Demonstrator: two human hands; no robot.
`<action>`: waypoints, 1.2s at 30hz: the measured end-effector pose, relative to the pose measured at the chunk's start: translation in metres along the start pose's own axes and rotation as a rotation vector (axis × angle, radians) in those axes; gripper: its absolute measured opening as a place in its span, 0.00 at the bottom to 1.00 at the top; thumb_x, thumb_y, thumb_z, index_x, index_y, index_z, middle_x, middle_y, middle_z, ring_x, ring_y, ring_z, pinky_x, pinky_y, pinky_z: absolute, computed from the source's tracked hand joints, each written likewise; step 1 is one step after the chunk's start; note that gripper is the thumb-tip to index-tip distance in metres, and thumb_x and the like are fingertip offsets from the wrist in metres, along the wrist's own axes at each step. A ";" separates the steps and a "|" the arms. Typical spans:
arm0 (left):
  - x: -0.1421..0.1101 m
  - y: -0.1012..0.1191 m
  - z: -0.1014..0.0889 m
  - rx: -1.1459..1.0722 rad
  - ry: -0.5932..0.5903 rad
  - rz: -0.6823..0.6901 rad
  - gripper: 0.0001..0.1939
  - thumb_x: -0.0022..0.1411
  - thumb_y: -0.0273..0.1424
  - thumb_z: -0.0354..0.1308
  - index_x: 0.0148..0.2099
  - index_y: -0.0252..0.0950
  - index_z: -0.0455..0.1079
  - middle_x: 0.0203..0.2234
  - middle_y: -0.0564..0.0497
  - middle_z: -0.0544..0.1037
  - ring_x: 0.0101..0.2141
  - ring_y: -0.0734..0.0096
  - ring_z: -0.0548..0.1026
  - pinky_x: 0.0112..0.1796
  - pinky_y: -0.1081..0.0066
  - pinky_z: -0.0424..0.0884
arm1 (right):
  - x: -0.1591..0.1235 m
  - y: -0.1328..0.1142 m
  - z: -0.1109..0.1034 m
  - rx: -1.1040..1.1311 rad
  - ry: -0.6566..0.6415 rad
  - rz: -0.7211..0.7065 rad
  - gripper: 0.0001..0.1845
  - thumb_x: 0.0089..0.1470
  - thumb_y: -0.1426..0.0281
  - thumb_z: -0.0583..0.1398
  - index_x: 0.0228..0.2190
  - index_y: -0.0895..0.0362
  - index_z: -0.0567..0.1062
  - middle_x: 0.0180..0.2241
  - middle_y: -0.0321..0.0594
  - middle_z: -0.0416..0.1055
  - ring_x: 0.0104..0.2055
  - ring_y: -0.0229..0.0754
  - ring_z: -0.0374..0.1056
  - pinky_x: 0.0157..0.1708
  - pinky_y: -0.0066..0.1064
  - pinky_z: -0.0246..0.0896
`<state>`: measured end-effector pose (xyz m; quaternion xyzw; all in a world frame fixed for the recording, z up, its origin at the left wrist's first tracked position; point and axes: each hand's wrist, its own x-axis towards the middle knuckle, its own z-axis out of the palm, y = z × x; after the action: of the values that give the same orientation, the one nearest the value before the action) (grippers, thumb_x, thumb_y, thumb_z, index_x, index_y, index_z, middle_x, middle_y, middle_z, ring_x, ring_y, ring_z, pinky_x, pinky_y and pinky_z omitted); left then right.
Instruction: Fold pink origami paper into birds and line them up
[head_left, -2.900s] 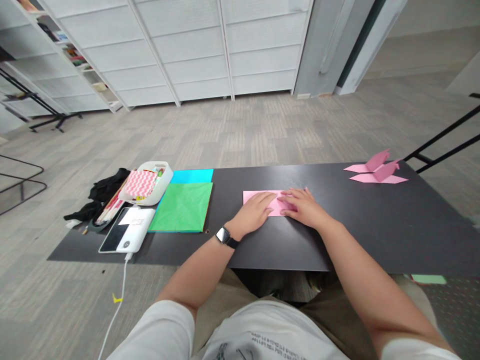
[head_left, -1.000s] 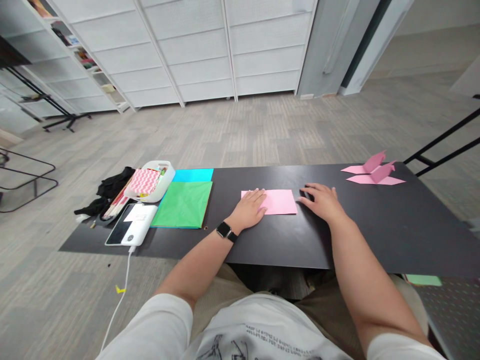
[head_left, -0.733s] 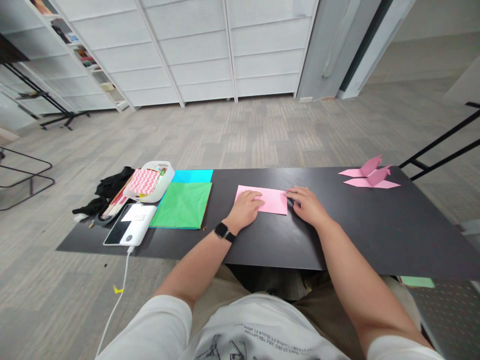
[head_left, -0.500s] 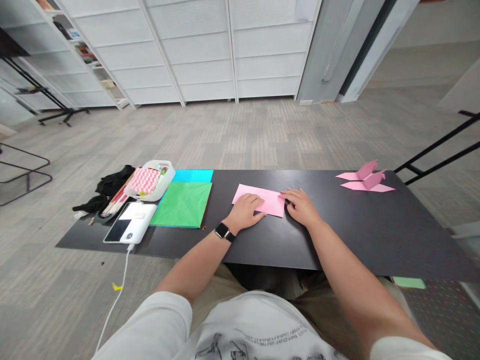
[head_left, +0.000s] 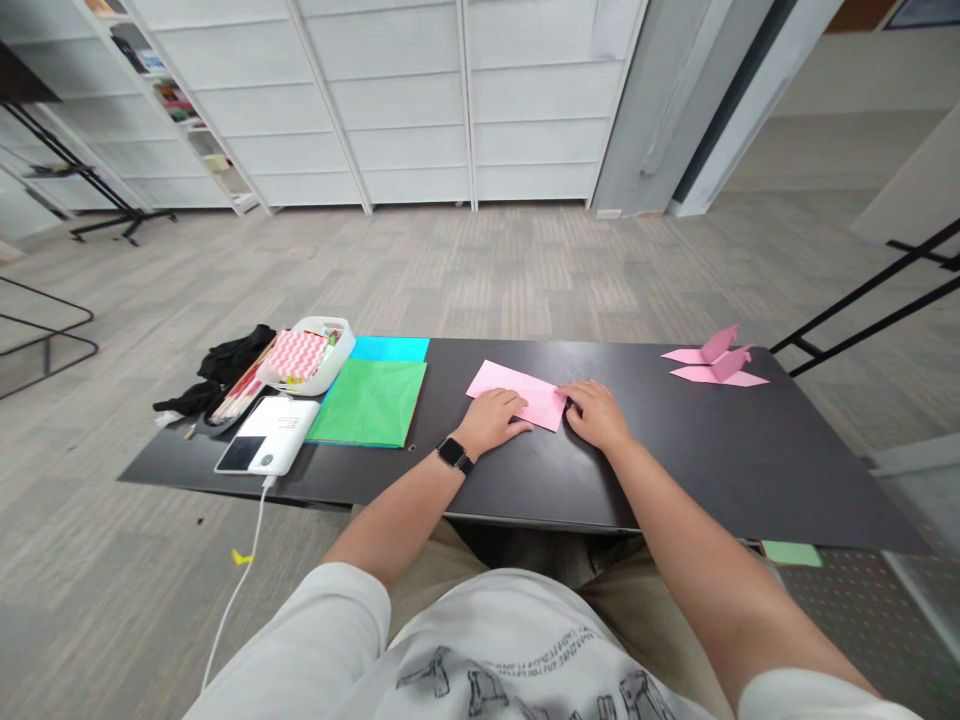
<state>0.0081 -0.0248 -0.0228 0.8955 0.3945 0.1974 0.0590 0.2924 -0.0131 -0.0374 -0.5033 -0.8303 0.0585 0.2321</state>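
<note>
A pink sheet of paper [head_left: 517,385], folded into a rectangle, lies on the dark table [head_left: 480,480], turned at a slant to me. My left hand [head_left: 491,420] rests over its near edge, fingers stretched out and thumb apart, covering part of it. At the paper's right end, my right hand [head_left: 592,412] has fingertips and thumb closed on the edge; the thumb is partly hidden. Two pink folded paper birds [head_left: 720,365] stand at the table's far right. A stack of green paper [head_left: 367,400] lies left of my hands, with blue paper [head_left: 390,348] under it.
At the left are a white basket [head_left: 337,355] holding a pink zigzag-patterned item, a dark tray of pens [head_left: 244,385], black cloth [head_left: 232,355] and a white device [head_left: 281,430] with its cable [head_left: 244,580]. Black metal legs [head_left: 862,300] stand beyond the right end.
My right hand came off the paper, then returned to its right end. The paper has turned clockwise, from straight to slanted, and shifted slightly left. My left hand stayed on it.
</note>
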 end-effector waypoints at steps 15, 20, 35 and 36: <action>-0.001 0.004 0.000 -0.002 0.022 -0.020 0.11 0.79 0.33 0.52 0.50 0.37 0.75 0.46 0.44 0.81 0.46 0.60 0.80 0.51 0.60 0.75 | -0.004 -0.006 -0.004 0.030 0.038 -0.024 0.20 0.62 0.69 0.58 0.52 0.51 0.83 0.54 0.46 0.78 0.57 0.52 0.73 0.61 0.48 0.66; -0.002 0.004 -0.001 -0.075 0.015 0.022 0.20 0.70 0.45 0.66 0.56 0.38 0.74 0.53 0.42 0.80 0.53 0.55 0.79 0.56 0.56 0.74 | -0.004 -0.005 -0.004 0.024 0.034 -0.022 0.18 0.63 0.70 0.57 0.48 0.51 0.84 0.53 0.46 0.79 0.56 0.51 0.73 0.60 0.47 0.67; -0.004 0.004 0.003 -0.005 0.028 -0.038 0.09 0.72 0.24 0.52 0.48 0.38 0.73 0.47 0.44 0.79 0.46 0.62 0.79 0.49 0.63 0.77 | -0.004 0.005 0.004 0.131 0.110 0.164 0.31 0.55 0.78 0.53 0.56 0.53 0.80 0.55 0.46 0.81 0.59 0.51 0.74 0.64 0.49 0.67; -0.005 0.003 0.002 -0.046 0.045 -0.057 0.10 0.70 0.23 0.53 0.48 0.38 0.72 0.47 0.44 0.79 0.47 0.62 0.79 0.49 0.64 0.77 | -0.004 0.006 0.004 0.138 0.121 0.172 0.31 0.54 0.79 0.53 0.56 0.54 0.80 0.55 0.46 0.81 0.59 0.52 0.74 0.64 0.49 0.67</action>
<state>0.0079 -0.0311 -0.0251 0.8776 0.4164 0.2249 0.0760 0.2975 -0.0131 -0.0442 -0.5580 -0.7626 0.1046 0.3101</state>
